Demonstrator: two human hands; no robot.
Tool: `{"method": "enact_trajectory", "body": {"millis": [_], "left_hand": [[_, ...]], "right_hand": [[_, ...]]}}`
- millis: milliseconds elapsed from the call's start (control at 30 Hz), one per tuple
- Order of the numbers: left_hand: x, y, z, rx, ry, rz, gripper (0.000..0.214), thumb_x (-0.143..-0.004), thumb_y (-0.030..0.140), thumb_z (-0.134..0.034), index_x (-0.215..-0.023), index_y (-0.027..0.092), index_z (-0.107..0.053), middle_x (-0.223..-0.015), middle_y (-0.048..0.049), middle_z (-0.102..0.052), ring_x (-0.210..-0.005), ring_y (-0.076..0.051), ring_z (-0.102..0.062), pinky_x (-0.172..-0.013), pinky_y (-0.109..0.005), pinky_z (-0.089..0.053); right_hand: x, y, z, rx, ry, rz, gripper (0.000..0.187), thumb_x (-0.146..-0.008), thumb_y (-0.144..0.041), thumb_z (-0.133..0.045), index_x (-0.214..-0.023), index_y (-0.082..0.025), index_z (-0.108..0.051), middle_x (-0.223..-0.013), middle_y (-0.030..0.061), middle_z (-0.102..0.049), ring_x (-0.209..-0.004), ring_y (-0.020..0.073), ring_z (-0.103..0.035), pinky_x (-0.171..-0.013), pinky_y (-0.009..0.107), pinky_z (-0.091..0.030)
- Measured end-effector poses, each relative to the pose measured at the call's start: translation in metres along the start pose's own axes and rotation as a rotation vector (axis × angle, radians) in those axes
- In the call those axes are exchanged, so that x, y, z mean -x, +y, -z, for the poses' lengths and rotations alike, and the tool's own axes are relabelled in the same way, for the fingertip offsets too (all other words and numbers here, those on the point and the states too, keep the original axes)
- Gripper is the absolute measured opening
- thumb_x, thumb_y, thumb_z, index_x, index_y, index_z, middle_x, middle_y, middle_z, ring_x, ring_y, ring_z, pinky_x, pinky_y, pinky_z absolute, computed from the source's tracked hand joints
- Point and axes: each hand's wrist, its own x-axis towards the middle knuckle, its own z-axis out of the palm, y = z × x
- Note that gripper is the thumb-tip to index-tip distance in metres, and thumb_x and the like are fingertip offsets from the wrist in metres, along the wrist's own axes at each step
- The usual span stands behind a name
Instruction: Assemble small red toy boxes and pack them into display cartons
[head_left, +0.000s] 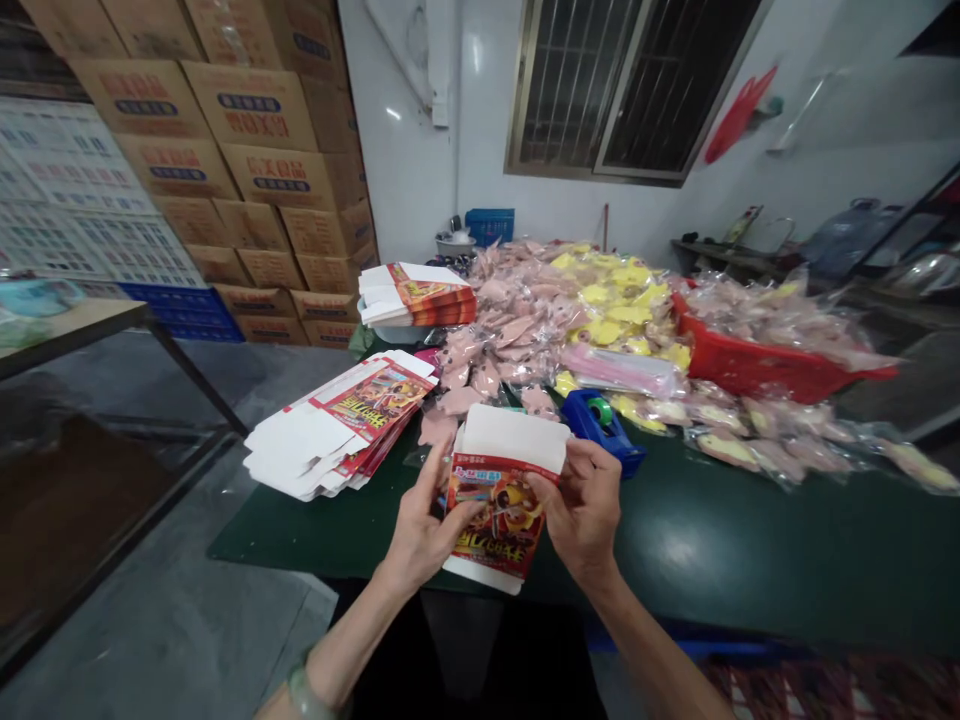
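Note:
My left hand [427,520] and my right hand [581,505] hold a small printed cardboard box [499,500] between them, just above the green table [675,540]. The box is red and yellow on its front, with white flaps at the top and bottom. It stands partly folded and tilted slightly, its white top flap open toward the far side. Fingers of both hands grip its sides. To the left of my left hand lies a stack of flat printed box blanks [337,425]. Beyond my right hand sits a blue tape dispenser [600,430].
A second stack of box blanks [416,295] sits further back on the table. Heaps of pink and yellow items in plastic bags [517,330] cover the far side, and a red basket [757,360] stands at right. Stacked cardboard cartons [247,200] fill the back left.

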Motion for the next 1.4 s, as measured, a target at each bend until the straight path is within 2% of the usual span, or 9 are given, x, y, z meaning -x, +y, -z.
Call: {"method": "enact_trajectory", "body": {"millis": [67,267,400,533,700,900,1033,1133,1400], "left_hand": [[-0.001,-0.001,0.005,-0.085,0.006,-0.069,0.073,-0.079,0.03,-0.062,-0.141,0.022,-0.023,-0.129,-0.0118,-0.055,-0.11,-0.023,-0.058,-0.093,-0.037,-0.047],[-0.007,0.0,0.011,-0.157,0.043,-0.241,0.044,-0.081,0.025,-0.058,-0.123,0.021,-0.046,-0.114,-0.0082,-0.059,-0.095,-0.017,-0.061,-0.085,-0.03,-0.048],[-0.009,0.016,0.001,-0.183,0.227,-0.322,0.014,-0.087,0.022,-0.049,-0.094,0.018,-0.06,-0.1,-0.0055,-0.062,-0.091,-0.015,-0.059,-0.081,-0.027,-0.046],[-0.016,0.027,-0.012,-0.055,0.26,-0.158,0.016,-0.088,0.027,-0.047,-0.086,0.017,-0.059,-0.087,-0.0044,-0.064,-0.082,-0.014,-0.061,-0.074,-0.025,-0.047],[-0.026,0.03,-0.016,0.342,0.102,0.051,0.026,-0.085,0.023,-0.05,-0.111,0.019,-0.051,-0.096,-0.0046,-0.067,-0.084,-0.015,-0.064,-0.073,-0.025,-0.049],[-0.028,0.038,-0.013,0.146,0.087,-0.178,0.023,-0.081,0.009,-0.047,-0.077,0.018,-0.068,-0.097,-0.0048,-0.068,-0.095,-0.018,-0.062,-0.087,-0.031,-0.046],[-0.024,0.035,-0.003,0.206,-0.033,-0.182,0.029,-0.084,0.011,-0.044,-0.09,0.022,-0.07,-0.11,-0.0052,-0.065,-0.108,-0.02,-0.057,-0.092,-0.034,-0.044],[-0.023,0.037,0.009,0.213,-0.225,-0.149,0.03,-0.088,0.023,-0.043,-0.104,0.022,-0.068,-0.125,-0.0085,-0.058,-0.118,-0.025,-0.05,-0.096,-0.038,-0.042],[-0.031,0.052,0.011,-0.116,-0.236,-0.221,0.014,-0.08,0.02,-0.061,-0.092,0.019,-0.068,-0.093,-0.0062,-0.07,-0.088,-0.017,-0.063,-0.079,-0.027,-0.047]], "right_hand": [[0.0,-0.003,0.003,0.14,0.0,0.121,0.038,-0.078,-0.021,-0.064,-0.111,-0.023,-0.045,-0.099,0.0077,-0.062,-0.084,0.0179,-0.066,-0.069,0.029,-0.056],[-0.012,-0.011,0.007,0.338,-0.177,0.346,0.01,-0.086,-0.021,-0.051,-0.094,-0.021,-0.056,-0.093,0.007,-0.062,-0.087,0.0189,-0.062,-0.074,0.033,-0.051],[-0.011,-0.021,0.012,0.345,-0.217,0.201,0.019,-0.09,-0.019,-0.041,-0.083,-0.02,-0.058,-0.107,0.0089,-0.056,-0.101,0.0202,-0.055,-0.084,0.036,-0.046],[-0.012,-0.024,0.022,0.194,-0.236,-0.086,0.012,-0.09,-0.023,-0.044,-0.097,-0.022,-0.053,-0.091,0.0042,-0.057,-0.083,0.0151,-0.058,-0.073,0.028,-0.048],[-0.021,-0.018,0.032,0.035,-0.422,-0.256,0.033,-0.088,-0.027,-0.048,-0.121,-0.024,-0.044,-0.1,0.0046,-0.059,-0.086,0.0151,-0.059,-0.075,0.028,-0.049],[-0.027,-0.018,0.04,0.08,-0.347,-0.109,0.013,-0.087,-0.023,-0.051,-0.091,-0.021,-0.064,-0.098,0.0055,-0.061,-0.096,0.0174,-0.058,-0.082,0.031,-0.047],[-0.033,-0.025,0.048,0.015,-0.562,-0.148,0.02,-0.086,-0.029,-0.054,-0.101,-0.021,-0.066,-0.108,0.0085,-0.062,-0.102,0.0201,-0.058,-0.081,0.033,-0.051],[-0.034,-0.029,0.05,0.048,-0.488,-0.155,0.017,-0.083,-0.03,-0.059,-0.095,-0.021,-0.067,-0.099,0.0065,-0.067,-0.097,0.0191,-0.061,-0.077,0.031,-0.053],[-0.026,-0.036,0.048,0.206,-0.428,-0.125,0.013,-0.082,-0.026,-0.06,-0.093,-0.021,-0.065,-0.091,0.0032,-0.067,-0.081,0.0146,-0.063,-0.067,0.024,-0.052]]}}
